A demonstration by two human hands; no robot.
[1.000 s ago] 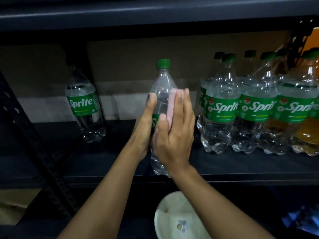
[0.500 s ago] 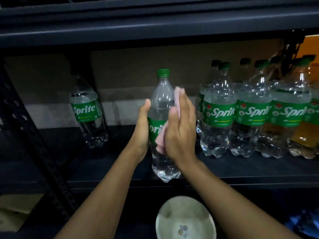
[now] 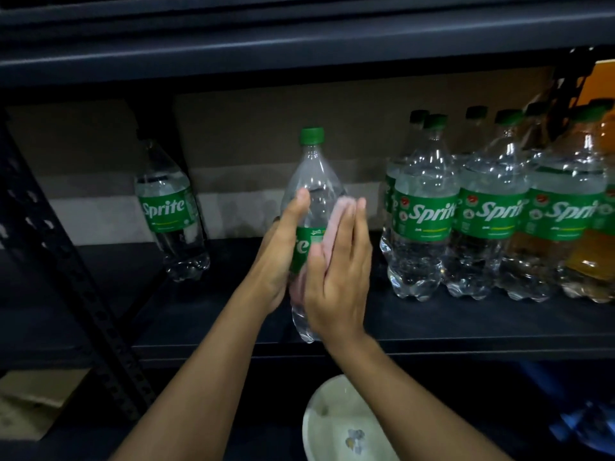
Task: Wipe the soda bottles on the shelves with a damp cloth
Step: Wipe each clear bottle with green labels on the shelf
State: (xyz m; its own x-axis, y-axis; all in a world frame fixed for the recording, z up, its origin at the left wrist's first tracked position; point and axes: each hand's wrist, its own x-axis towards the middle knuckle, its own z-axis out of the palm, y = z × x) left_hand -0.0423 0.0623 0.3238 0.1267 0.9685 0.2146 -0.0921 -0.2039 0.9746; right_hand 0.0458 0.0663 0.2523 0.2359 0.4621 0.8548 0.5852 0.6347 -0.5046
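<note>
A clear Sprite bottle with a green cap stands upright at the front of the dark shelf. My left hand grips its left side at the label, thumb up on the front. My right hand presses a pink cloth flat against the bottle's right side, fingers straight and pointing up. Most of the cloth is hidden under the palm. To the right stands a tight row of several Sprite bottles. One more Sprite bottle stands alone at the back left.
Orange soda bottles stand at the far right of the row. A slanted perforated shelf post crosses the left side. Below the shelf sit a white bowl, cardboard at the left and something blue at the right.
The bottle has turned in my left hand, so the label now shows other letters. My right hand with the cloth has stayed pressed on the bottle's right side.
</note>
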